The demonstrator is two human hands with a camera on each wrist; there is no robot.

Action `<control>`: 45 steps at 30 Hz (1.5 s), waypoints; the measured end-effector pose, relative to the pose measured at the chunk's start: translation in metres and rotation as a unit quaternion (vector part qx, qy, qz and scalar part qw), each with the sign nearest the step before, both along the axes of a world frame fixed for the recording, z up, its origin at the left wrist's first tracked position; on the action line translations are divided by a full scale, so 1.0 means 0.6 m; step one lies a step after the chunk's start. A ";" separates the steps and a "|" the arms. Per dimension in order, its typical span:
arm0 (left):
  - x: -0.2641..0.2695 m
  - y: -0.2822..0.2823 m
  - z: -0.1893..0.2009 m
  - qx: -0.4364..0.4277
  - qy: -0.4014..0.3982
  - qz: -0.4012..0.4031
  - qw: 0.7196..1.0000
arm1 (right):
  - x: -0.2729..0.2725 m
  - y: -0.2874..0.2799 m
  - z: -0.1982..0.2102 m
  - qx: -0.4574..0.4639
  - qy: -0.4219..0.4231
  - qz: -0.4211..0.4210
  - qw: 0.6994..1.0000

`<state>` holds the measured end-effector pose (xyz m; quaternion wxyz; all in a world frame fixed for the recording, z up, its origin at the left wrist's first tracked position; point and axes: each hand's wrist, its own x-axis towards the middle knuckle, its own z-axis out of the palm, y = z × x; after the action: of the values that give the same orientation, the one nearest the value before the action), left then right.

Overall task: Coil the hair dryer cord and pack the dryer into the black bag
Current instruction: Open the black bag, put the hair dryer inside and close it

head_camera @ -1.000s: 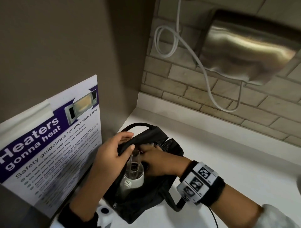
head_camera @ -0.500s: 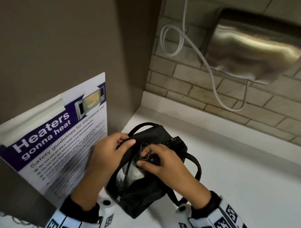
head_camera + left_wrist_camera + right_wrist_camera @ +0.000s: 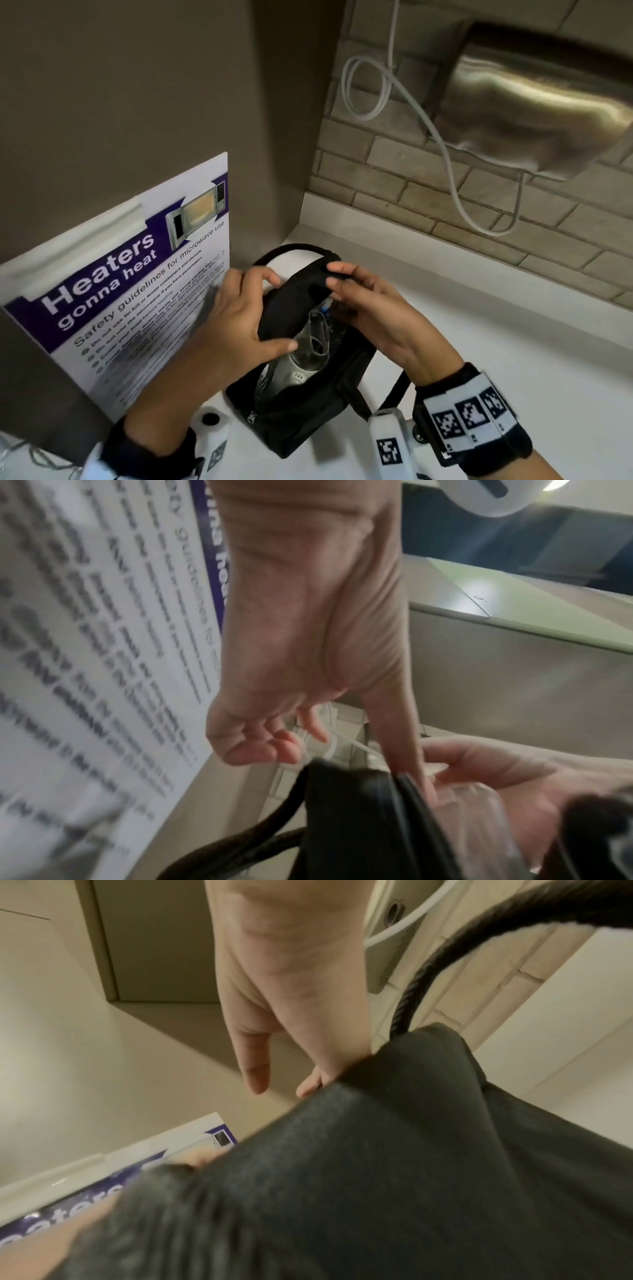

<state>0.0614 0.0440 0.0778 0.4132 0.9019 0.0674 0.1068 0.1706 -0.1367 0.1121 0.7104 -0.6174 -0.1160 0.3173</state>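
Note:
The black bag (image 3: 308, 411) stands on the white counter with its mouth open. The hair dryer (image 3: 305, 359), clear and silver, lies nose-up inside it; its cord is hidden. My left hand (image 3: 274, 310) holds the bag's left wall, thumb on the inner side beside the dryer and fingers curled outside. The left wrist view shows that thumb (image 3: 411, 764) along the bag's rim (image 3: 359, 791). My right hand (image 3: 334, 274) pinches the bag's top rim by the far handle (image 3: 291, 248). Black fabric (image 3: 411, 1164) fills the right wrist view below my fingers (image 3: 257, 1069).
A purple and white microwave safety poster (image 3: 137, 281) leans on the left wall, close to my left hand. The counter (image 3: 496, 359) runs to the right. On the brick wall behind hang a looped white cable (image 3: 370, 89) and a steel wall unit (image 3: 534, 113).
My right hand has come out of the bag's mouth and risen to pinch the top rim. The bag's left flap now stands higher over the dryer.

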 end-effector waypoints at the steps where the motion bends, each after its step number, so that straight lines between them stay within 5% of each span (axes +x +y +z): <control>1: -0.007 0.000 0.005 0.050 -0.011 -0.012 0.999 | 0.001 -0.001 0.006 0.006 -0.001 0.003 1.000; 5: -0.015 -0.016 0.011 0.159 -0.054 -0.034 0.985 | -0.014 -0.006 0.026 0.002 -0.046 0.022 0.999; 7: -0.011 -0.025 0.013 0.127 -0.096 0.002 0.987 | -0.027 -0.008 0.032 -0.084 -0.168 0.064 0.980; 8: -0.009 -0.028 0.014 0.110 -0.111 0.024 0.987 | -0.029 -0.011 0.032 -0.159 -0.271 0.093 0.945; 11: -0.005 -0.032 0.017 0.075 -0.135 0.050 0.987 | -0.024 -0.023 0.018 -0.370 -0.509 0.187 0.754; 13: -0.007 -0.034 0.018 0.054 -0.136 0.051 0.988 | -0.021 -0.021 0.004 -0.454 -0.538 0.249 0.666; 16: -0.009 -0.038 0.018 0.051 -0.129 0.053 0.989 | -0.013 -0.010 -0.023 -0.534 -0.502 0.321 0.599; 22: -0.010 -0.034 0.018 0.008 -0.128 0.063 0.990 | 0.011 -0.010 0.001 -0.500 -0.512 0.341 0.609; 24: -0.009 -0.037 0.018 0.005 -0.130 0.063 0.989 | 0.017 -0.012 0.019 -0.413 -0.570 0.298 0.645; 27: -0.005 -0.039 0.016 0.007 -0.137 0.078 0.988 | 0.013 -0.008 0.029 -0.266 -0.642 0.125 0.708; 31: -0.001 -0.039 0.014 -0.015 -0.145 0.085 0.986 | -0.013 0.014 0.017 -0.254 -0.623 0.073 0.736; 35: 0.000 -0.052 0.013 -0.019 -0.174 0.078 0.982 | -0.013 0.023 0.004 -0.299 -0.646 0.102 0.695; 40: -0.001 -0.049 0.008 -0.003 -0.175 0.071 0.982 | -0.010 0.020 -0.001 -0.278 -0.683 0.036 0.675; 45: -0.018 -0.025 0.014 0.010 -0.031 0.105 0.994 | -0.021 0.029 -0.005 -0.264 -0.700 -0.026 0.662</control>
<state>0.0505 0.0291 0.0859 0.3925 0.8902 0.1477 0.1781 0.1580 -0.1195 0.1089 0.2347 -0.8220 -0.4744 -0.2103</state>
